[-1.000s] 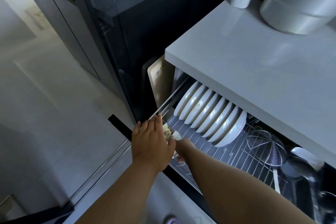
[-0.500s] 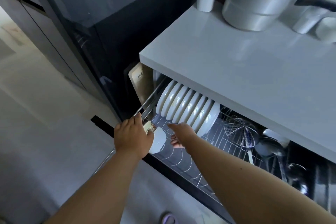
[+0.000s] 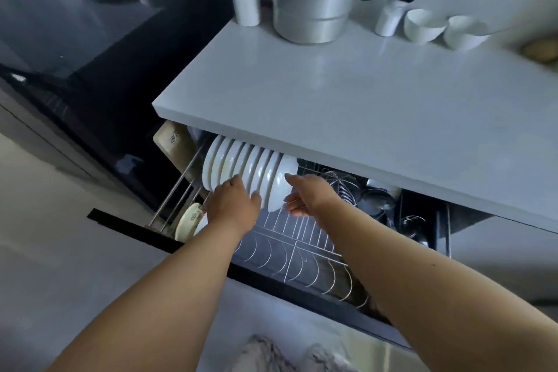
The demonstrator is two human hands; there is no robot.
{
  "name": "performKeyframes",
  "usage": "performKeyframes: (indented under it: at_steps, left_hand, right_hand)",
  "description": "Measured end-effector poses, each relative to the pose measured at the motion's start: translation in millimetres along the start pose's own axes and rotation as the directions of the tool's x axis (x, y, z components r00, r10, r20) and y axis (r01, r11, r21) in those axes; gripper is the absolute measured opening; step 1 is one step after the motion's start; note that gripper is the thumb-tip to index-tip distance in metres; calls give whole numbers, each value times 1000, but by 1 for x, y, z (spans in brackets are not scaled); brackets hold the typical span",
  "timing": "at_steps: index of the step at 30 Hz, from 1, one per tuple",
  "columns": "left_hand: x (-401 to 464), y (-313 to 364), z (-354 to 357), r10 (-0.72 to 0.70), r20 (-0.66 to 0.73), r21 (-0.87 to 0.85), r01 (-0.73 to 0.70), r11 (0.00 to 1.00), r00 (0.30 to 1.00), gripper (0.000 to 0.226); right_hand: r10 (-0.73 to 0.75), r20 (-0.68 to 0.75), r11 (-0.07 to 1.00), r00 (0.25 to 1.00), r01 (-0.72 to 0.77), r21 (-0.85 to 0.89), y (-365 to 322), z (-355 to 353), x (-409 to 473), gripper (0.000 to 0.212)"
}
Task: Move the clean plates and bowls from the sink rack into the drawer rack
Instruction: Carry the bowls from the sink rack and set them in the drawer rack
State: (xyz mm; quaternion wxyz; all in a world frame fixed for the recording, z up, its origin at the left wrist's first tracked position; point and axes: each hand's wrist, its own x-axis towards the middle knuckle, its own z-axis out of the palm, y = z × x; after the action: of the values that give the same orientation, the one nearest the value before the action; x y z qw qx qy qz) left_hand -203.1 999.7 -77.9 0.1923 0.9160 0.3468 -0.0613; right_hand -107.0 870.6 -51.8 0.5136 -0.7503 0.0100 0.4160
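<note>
Now | both hands [image 3: 234,205] [image 3: 308,195] | fingers loosely apart against upright plates [image 3: 241,167] | drawer rack [image 3: 290,238]

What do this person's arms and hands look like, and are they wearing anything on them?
Both forearms are bare right up to the picture's edge: no sleeves or gloves show. The left hand and the right hand carry no visible ring, watch or bracelet. A small dark spot marks the right forearm.
</note>
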Motion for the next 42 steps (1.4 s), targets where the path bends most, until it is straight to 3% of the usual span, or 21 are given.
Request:
performKeyframes:
  at_steps: [10, 19, 21, 25, 28, 32, 36, 38, 42]
  left_hand:
    - [-38, 182, 11, 299, 33, -127, -293, 948, 954, 49]
    - [-103, 359, 57, 580, 158, -146, -562, 814, 799, 55]
    - [-119, 394, 72, 625, 215, -129, -612, 780, 751, 56]
    - [-153, 462, 108, 686, 315, -128, -687, 716, 656, 53]
    - [-184, 510, 136, 726, 354, -113, -743, 659, 590, 49]
    - [-229, 572, 175, 794, 415, -95, -846, 524, 445, 32]
    - [-282, 630, 213, 856, 424, -145, -911, 385, 295, 24]
    - [-310, 656, 231, 883, 401, -174, -927, 333, 242, 32]
    - [-356, 700, 264, 916, 365, -103, -970, 220, 169, 44]
  right_hand:
    - [-10, -221, 968, 975, 65, 243, 18, -158, -57, 40]
    - [27, -498, 906, 867, 189, 378, 80, -333, -133, 31]
    - [40, -607, 912, 794, 219, 346, 103, -373, -152, 34]
    - [111, -823, 939, 558, 214, 271, 158, -447, -198, 35]
    - [199, -900, 941, 388, 182, 286, 203, -498, -236, 20]
    - [314, -933, 936, 177, 106, 335, 265, -556, -289, 16]
    - [374, -926, 922, 58, 83, 378, 320, -604, -331, 31]
    - [381, -924, 922, 16, 70, 381, 340, -622, -349, 35]
    - [461, -885, 886, -63, 87, 455, 372, -660, -378, 22]
